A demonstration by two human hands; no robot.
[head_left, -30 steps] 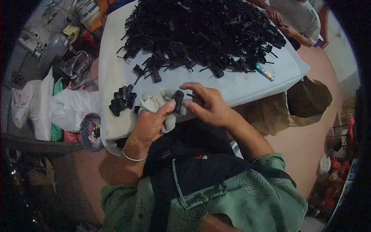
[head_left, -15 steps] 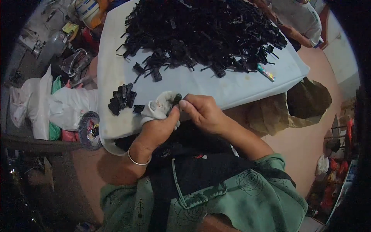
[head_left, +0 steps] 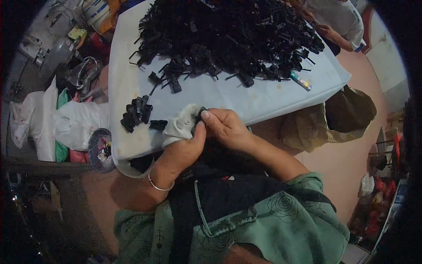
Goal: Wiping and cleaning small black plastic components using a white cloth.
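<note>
Close to the near table edge, my left hand (head_left: 187, 147) is closed round a bunched white cloth (head_left: 180, 125), possibly a glove. A small black plastic part (head_left: 200, 113) pokes up between my two hands. My right hand (head_left: 226, 125) pinches this part with thumb and bent forefinger; its lower end is hidden by the fingers. Just left of the cloth lies a single black plastic piece (head_left: 158, 125). Farther left, several similar black pieces (head_left: 137, 113) lie side by side in a small group.
A big heap of black plastic parts (head_left: 228, 39) covers the far part of the pale table (head_left: 263, 103). A small colourful tube-like packet (head_left: 300, 81) lies at its right. Across the table is another person's arm (head_left: 336, 37). An open brown sack (head_left: 307, 127) stands right, a small bin (head_left: 100, 149) left.
Both hands have stayed together at the same spot, with the white cloth shifting slightly. More of the single black piece beside the cloth now shows.
</note>
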